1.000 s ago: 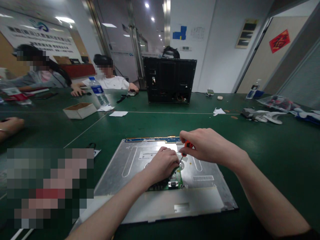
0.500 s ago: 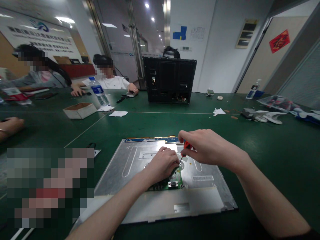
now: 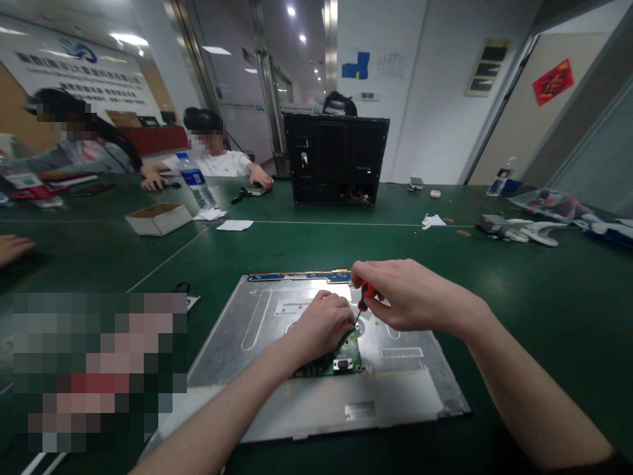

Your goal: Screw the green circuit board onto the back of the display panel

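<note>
A silver metal monitor panel (image 3: 405, 389) lies back side up on the green table in front of me. A small green circuit board (image 3: 346, 359) sits on its middle. My right hand (image 3: 410, 297) is closed around an orange-handled screwdriver (image 3: 364, 291), whose tip points down at the board's upper edge. My left hand (image 3: 321, 326) rests curled on the board, fingers pressed on it beside the screwdriver tip. A blue strip (image 3: 297, 276) runs along the panel's far edge.
A black monitor housing (image 3: 336, 158) stands upright at the far side. To the left are a cardboard box (image 3: 158, 218), a water bottle (image 3: 196, 181) and paper scraps; two people sit beyond. Another person's hand (image 3: 12, 249) lies at the left edge. White parts (image 3: 524, 229) lie right.
My right hand has shifted slightly left and down with the screwdriver. The other person's hand at the left edge has drawn back toward the edge.
</note>
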Action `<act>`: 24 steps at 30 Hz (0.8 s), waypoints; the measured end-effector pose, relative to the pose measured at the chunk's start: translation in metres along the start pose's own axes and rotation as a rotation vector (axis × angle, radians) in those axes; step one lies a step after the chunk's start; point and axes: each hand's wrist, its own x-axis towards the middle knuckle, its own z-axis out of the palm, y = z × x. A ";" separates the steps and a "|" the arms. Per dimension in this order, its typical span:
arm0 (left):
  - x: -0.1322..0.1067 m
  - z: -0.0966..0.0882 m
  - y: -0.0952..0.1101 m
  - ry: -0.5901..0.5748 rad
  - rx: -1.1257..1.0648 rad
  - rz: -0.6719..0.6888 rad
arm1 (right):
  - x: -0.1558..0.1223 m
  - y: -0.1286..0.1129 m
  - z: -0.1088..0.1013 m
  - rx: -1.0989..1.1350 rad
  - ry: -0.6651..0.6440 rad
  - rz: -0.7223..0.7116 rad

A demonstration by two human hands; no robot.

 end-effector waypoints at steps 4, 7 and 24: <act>0.000 -0.001 0.000 0.003 -0.001 0.000 | 0.004 0.002 0.002 -0.092 0.017 0.066; 0.000 -0.001 0.000 0.007 0.001 0.004 | 0.004 0.003 0.002 -0.108 0.010 0.086; 0.001 -0.002 0.003 0.006 0.017 -0.003 | 0.003 0.004 0.002 -0.059 0.008 0.061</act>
